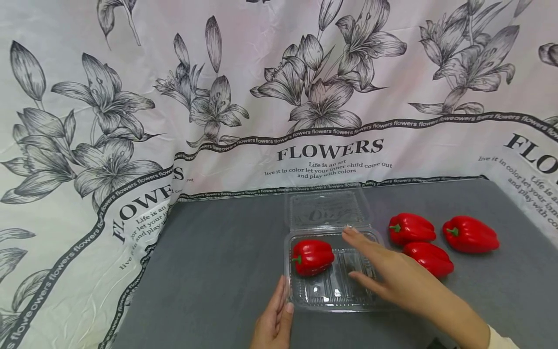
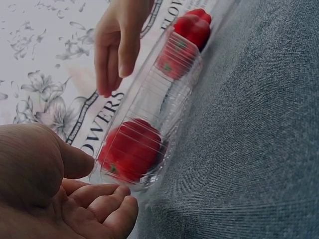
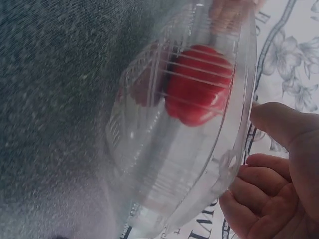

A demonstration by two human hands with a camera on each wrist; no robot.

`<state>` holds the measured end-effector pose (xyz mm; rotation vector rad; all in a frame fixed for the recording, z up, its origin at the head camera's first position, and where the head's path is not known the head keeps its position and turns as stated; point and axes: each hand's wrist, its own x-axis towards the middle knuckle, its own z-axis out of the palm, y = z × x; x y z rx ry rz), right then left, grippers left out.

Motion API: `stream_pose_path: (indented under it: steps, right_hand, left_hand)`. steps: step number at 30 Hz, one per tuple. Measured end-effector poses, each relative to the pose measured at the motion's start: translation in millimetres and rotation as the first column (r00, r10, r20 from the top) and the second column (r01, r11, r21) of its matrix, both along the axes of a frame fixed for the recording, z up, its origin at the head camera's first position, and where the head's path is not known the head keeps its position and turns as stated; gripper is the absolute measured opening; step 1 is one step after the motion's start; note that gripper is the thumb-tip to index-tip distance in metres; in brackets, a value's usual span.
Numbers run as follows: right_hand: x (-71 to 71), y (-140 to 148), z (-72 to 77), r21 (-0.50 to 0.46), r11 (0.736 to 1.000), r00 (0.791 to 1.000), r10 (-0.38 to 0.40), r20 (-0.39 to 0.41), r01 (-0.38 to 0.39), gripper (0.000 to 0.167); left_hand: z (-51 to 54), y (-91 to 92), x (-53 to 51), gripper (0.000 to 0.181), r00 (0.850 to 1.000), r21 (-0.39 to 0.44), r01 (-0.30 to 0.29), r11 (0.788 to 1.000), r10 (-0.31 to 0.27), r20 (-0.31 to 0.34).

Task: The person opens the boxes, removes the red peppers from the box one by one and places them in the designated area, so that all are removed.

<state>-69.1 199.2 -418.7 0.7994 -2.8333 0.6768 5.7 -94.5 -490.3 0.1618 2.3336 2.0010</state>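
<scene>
A clear plastic clamshell container [image 1: 322, 307] lies with its lid [image 1: 327, 208] folded back. In its left part sits one red bell pepper [image 1: 313, 257], stem pointing left, also seen through the wall in the left wrist view [image 2: 132, 149]. My left hand [image 1: 274, 317] is at the container's left side, fingertips by the wall and thumb near the front corner. Over the container's right part hovers my right hand [image 1: 392, 276], thumb and fingers spread, holding nothing. Beyond it, to the right of the container, are three more red bell peppers [image 1: 411, 229], [image 1: 471, 234], [image 1: 430, 259], one partly behind the right hand.
A grey cloth [image 1: 209, 271] covers the table. Behind and along both sides hangs a white curtain [image 1: 235, 106] printed with flowers and lettering. The folded-back lid reaches close to the curtain's lower edge.
</scene>
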Motion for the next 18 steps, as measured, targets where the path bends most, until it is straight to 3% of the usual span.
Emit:
stream_pose_path:
  steps: [4,18]
  right_hand:
    - [-0.6,-3.2,-1.8,-0.002,1.0,1.0,0.012,-0.006,-0.012,0.095]
    - [-4.2,-10.2,-0.5,0.005,0.999,0.999,0.035,0.009,-0.035,0.1]
  left_hand:
    - [0.0,0.9,-0.3,0.06,1.0,0.005,-0.01,1.0,0.01,0.026]
    - [1.2,1.9,-1.0,0.06,1.0,0.014,-0.015,1.0,0.014,0.018]
